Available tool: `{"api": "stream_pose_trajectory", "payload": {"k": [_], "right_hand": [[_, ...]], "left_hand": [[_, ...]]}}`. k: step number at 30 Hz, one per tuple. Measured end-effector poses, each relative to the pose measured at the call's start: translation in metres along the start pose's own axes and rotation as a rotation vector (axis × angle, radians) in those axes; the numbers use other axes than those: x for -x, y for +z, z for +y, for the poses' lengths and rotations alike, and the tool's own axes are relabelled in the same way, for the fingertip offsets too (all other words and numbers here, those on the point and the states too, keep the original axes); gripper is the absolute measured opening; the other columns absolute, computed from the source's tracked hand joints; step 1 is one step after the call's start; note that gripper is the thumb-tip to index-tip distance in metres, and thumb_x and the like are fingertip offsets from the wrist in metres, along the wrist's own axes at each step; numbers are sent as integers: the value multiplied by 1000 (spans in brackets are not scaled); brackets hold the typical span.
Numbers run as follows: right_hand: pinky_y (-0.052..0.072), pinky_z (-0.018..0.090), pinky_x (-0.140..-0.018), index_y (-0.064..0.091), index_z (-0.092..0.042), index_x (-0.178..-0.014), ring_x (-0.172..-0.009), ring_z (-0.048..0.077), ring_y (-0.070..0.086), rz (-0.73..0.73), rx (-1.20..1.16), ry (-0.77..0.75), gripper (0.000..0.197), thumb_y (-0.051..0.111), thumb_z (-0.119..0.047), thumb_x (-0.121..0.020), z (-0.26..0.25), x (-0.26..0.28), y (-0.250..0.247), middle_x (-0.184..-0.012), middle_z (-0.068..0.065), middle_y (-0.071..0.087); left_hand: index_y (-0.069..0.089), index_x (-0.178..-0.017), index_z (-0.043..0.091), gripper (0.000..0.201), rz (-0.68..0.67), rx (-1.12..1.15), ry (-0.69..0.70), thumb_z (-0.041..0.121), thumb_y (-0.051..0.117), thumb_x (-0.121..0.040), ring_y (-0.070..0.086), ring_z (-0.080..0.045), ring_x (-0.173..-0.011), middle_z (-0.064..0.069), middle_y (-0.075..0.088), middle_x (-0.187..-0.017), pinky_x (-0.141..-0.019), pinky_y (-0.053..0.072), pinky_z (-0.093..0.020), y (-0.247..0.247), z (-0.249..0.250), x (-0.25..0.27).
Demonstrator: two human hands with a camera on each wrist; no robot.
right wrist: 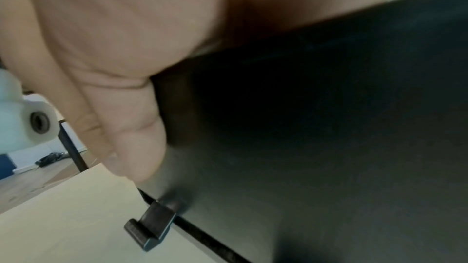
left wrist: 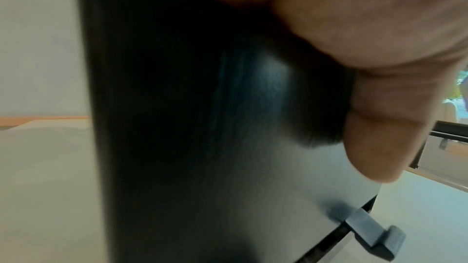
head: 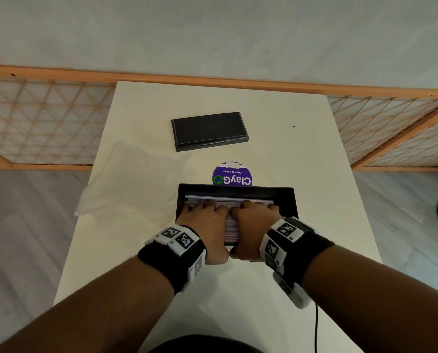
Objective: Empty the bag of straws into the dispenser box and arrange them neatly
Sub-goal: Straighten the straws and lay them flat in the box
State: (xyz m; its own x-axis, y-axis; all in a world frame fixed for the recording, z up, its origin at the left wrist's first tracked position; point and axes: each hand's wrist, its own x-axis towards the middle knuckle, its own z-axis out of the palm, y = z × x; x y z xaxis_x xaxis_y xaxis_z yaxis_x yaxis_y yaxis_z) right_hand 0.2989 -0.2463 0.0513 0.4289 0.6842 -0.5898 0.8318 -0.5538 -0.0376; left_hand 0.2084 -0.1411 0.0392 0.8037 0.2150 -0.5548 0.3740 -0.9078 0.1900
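sitting near the front middle of the white counter (head: 302, 161), the black dispenser box (head: 285, 200) is open at the top and holds a stack of pale wrapped straws (head: 229, 226) lying crosswise inside it; the left hand (head: 203, 225) and the right hand (head: 253, 225) lie side by side over the box, fingers stretched flat onto the straws and pressing them down, thumbs hanging over the near wall, so neither hand grips anything; the wrist views show each thumb lying against the dark outer wall, with a small black clip (right wrist: 149, 227) jutting from the box's bottom edge onto the counter; just behind the box lies a round purple sticker (head: 231, 175) reading "claygo"; left of the box the clear plastic bag (head: 126, 182) lies crumpled and flat; farther back rests the black lid (head: 209, 131), well apart from the box; both wrists carry black bands with printed markers (head: 179, 238)
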Motion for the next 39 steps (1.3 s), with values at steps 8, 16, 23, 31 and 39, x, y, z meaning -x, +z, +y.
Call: {"api": "stream_pose_trajectory", "payload": {"k": [8,16,23,31,39], "right_hand": [[44,48,-97,52,-32,-124,-111,27,54,-29,22,1,66,72,-53,-64,-1,-3,0,-121,-1,50],[35,54,-107,46,-29,-129,-120,27,52,-21,-4,16,68,70,-41,-66,-5,0,2,-126,-3,54],[43,44,-97,43,-34,-99,-104,22,60,-36,-77,94,42,69,-47,-68,6,7,2,-108,-7,60],[39,49,-102,53,-31,-122,-120,28,45,-59,-21,108,64,67,-54,-64,6,7,-2,-127,0,44],[36,47,-106,44,-30,-124,-116,26,53,2,-62,113,67,68,-48,-64,4,6,4,-120,-5,54]], "left_hand": [[49,-136,21,67,0,-48,-4,47,71,-78,49,-26,-128,-3,46,-137,-113,40,-46,-3,7,5],[45,-141,26,72,56,-2,-29,42,72,-76,48,-25,-134,1,51,-142,-118,34,-45,3,13,7],[51,-134,23,66,83,6,-69,45,70,-76,52,-26,-127,-2,56,-135,-114,39,-41,10,5,6],[52,-135,25,66,62,29,-78,49,68,-77,44,-27,-131,-3,41,-138,-113,39,-44,12,3,7],[51,-136,23,67,103,10,-50,50,67,-77,49,-25,-131,-1,51,-136,-116,36,-42,14,2,6]]}}
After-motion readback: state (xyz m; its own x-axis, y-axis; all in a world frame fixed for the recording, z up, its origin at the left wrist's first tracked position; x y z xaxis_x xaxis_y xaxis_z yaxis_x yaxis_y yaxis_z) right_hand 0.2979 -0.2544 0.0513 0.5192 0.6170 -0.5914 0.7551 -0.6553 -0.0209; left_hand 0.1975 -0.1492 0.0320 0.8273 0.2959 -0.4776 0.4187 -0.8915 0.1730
